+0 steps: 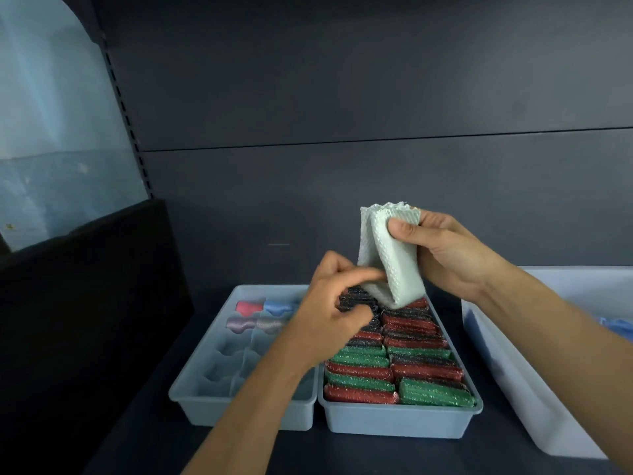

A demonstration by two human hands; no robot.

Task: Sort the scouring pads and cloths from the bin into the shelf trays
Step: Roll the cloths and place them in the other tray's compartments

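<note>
A folded white cloth [394,258] with a waffle texture is held up in the air above the far end of the right-hand tray [394,423], its lower fold hanging just over the pads there. The right hand [452,258] grips the cloth from the right side, thumb on the near face and fingers wrapped behind its zigzag top edge. The left hand [325,313] is just beside the cloth's lower left flap, fingers curled and the forefinger reaching to the fabric. It is blurred, and I cannot tell whether it pinches the cloth or only touches it.

The right-hand tray is packed with glittery scouring pads [394,368] standing on edge in two rows, in red, green and dark colours. Touching its left side is a second grey tray [239,413] split by wavy dividers into small compartments. At the far end of this tray sit a pink pad [247,307], a blue pad [277,306] and two silvery ones [255,324].

To the right, a little apart from the trays, stands a white bin [520,399] with something blue [618,329] showing inside. All rest on a dark shelf [376,457] with a dark back panel [342,97]. A black box [85,303] stands at the left.
</note>
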